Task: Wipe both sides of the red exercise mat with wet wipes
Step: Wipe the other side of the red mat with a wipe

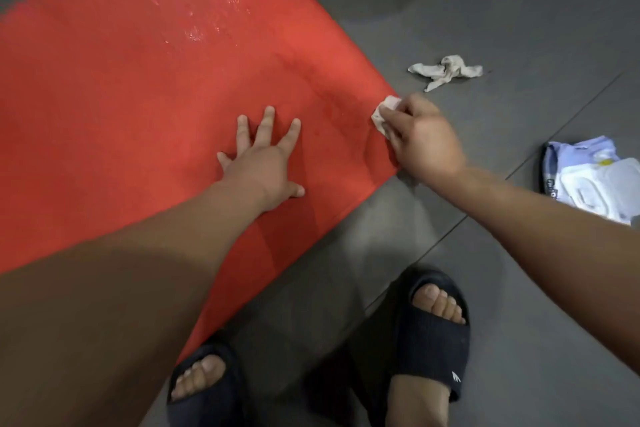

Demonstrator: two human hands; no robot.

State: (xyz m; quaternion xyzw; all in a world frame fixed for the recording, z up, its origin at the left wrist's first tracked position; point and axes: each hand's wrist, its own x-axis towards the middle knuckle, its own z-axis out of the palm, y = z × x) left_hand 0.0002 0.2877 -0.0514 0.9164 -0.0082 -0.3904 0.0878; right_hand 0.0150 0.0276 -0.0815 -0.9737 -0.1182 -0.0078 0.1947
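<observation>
Lying flat on the grey floor [519,28], the red exercise mat [121,97] is pinned by the left hand [263,163], fingers spread straight. A wet wipe [382,113] is gripped in the curled right hand [422,142] at the mat's near corner. Risk is judged twofold: the corner may be folded if dragged inward, and the wipe soiled if the edge is overrun onto the floor.

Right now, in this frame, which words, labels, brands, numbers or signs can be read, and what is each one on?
None can be read as text.
Wet wipes pack: pale letters on a dark strip at its left edge, too blurred to read.
Right sandal: small white logo mark, no letters.
Red mat, wipe in the right hand, crumpled wipe on the floor: no print.
</observation>
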